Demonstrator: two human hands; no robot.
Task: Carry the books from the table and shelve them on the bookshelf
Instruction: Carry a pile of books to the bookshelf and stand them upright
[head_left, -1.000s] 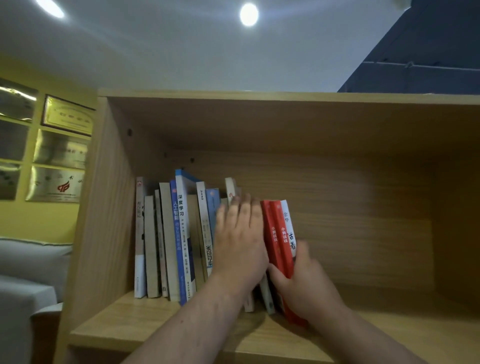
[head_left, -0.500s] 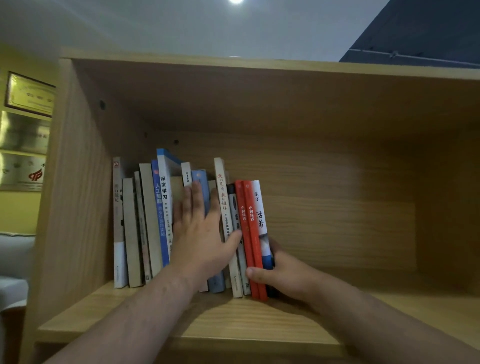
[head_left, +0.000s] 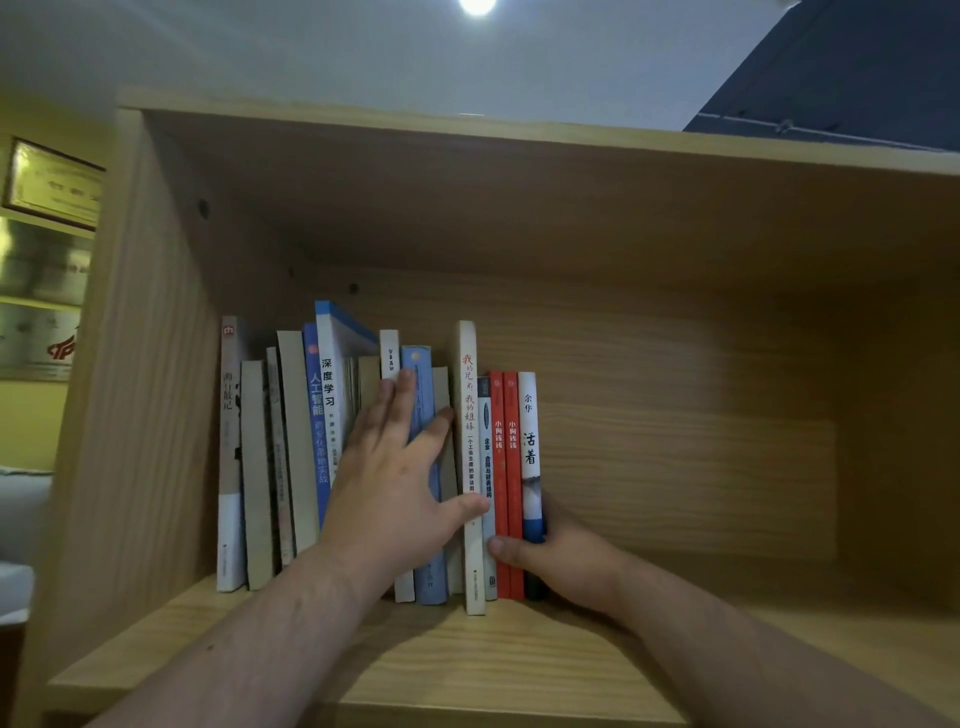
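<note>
A row of books stands upright at the left of a wooden bookshelf compartment (head_left: 519, 654). My left hand (head_left: 395, 488) lies flat with fingers spread against the spines of the middle books, its thumb on a tall cream book (head_left: 470, 467). At the right end stand two red books (head_left: 506, 488) and a white and blue book (head_left: 530, 457). My right hand (head_left: 561, 558) wraps the foot of these end books, thumb across the spines, fingers hidden behind the white one.
The right half of the compartment holds nothing. The left side panel (head_left: 140, 415) stands close to the first book (head_left: 228, 467). Framed plaques (head_left: 52, 182) hang on a yellow wall at the left. A dark cabinet (head_left: 857, 78) rises at the upper right.
The red and white books went from leaning to upright, pushed against the row. My left hand slid left and lower along the spines. The view shifted slightly.
</note>
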